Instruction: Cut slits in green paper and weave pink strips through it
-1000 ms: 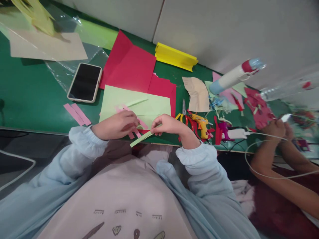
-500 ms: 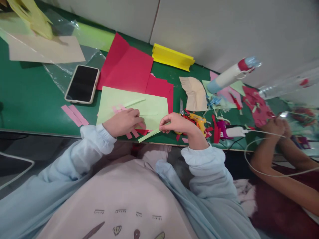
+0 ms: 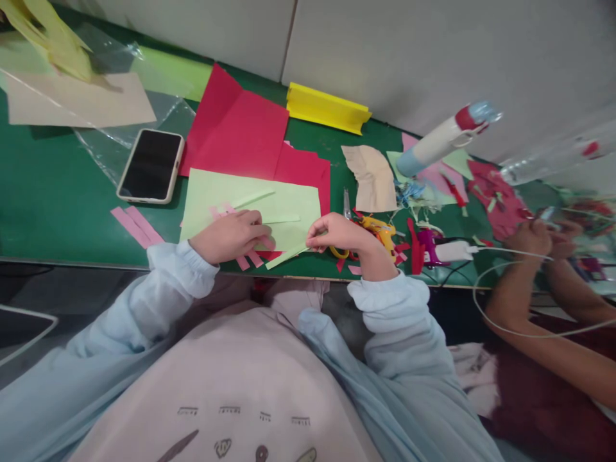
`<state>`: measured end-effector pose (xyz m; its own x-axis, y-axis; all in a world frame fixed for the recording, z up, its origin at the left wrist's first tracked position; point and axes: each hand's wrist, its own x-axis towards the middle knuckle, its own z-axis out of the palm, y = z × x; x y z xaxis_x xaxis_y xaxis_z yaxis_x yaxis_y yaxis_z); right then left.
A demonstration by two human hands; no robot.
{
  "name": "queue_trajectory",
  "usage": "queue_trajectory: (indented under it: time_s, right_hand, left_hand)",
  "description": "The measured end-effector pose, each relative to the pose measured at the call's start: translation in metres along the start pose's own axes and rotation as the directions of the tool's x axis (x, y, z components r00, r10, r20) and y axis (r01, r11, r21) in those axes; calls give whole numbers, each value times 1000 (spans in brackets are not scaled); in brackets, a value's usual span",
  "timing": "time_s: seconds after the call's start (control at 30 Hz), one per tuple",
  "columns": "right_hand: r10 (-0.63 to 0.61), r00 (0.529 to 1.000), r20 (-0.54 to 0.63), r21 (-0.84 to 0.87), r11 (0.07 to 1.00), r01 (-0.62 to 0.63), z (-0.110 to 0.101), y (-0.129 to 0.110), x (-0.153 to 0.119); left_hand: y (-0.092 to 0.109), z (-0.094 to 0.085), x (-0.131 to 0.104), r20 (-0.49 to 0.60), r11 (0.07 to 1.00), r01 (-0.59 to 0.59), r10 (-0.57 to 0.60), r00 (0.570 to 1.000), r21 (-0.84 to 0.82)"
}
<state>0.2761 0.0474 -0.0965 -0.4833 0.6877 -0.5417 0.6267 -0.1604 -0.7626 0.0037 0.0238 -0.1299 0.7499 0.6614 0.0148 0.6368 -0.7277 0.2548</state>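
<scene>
My right hand (image 3: 337,233) pinches one end of a narrow green paper strip (image 3: 283,258) at the table's front edge. My left hand (image 3: 233,236) rests on pink strips (image 3: 244,261) lying over a light green sheet (image 3: 202,199), its fingers bent; whether they grip a strip is hard to tell. Two more green strips (image 3: 255,198) lie on that sheet, beyond my left hand. Red paper (image 3: 235,138) is partly under the sheet. Scissors (image 3: 346,204) and a yellow glue gun (image 3: 382,231) lie just right of my right hand.
A phone (image 3: 151,167) and pink strips (image 3: 137,226) are at left. Beyond are a yellow folded piece (image 3: 327,109), beige paper (image 3: 370,176) and a bottle (image 3: 443,144). At right, a purple tool (image 3: 429,247) has a white cable; another person's hands (image 3: 534,240) work there.
The green strip's free end has dipped slightly in my right hand's pinch. The view has shifted a little, and the other person's hands have moved slightly apart.
</scene>
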Motion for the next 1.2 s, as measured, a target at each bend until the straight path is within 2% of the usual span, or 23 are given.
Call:
queue_trajectory:
  time_s: [0.2, 0.53, 0.83, 1.07, 1.2]
  right_hand:
    - [-13, 1000, 9, 11, 1000, 13, 0, 4, 5]
    - [2, 1000, 2, 67, 998, -2, 3, -4, 10]
    - [-3, 1000, 5, 71, 997, 2, 5, -5, 10]
    - [-9, 1000, -9, 54, 998, 9, 6, -5, 10]
    - [-22, 1000, -10, 44, 999, 23, 6, -3, 11]
  left_hand:
    - [-4, 3, 0, -35, 1000, -25, 25, 999, -14]
    - [-13, 9, -6, -105, 980, -33, 13, 994, -196]
    - [-11, 5, -5, -47, 997, -61, 59, 997, -52]
    - [-7, 3, -4, -64, 995, -75, 79, 995, 69]
    - [-6, 4, -4, -90, 996, -51, 57, 994, 73]
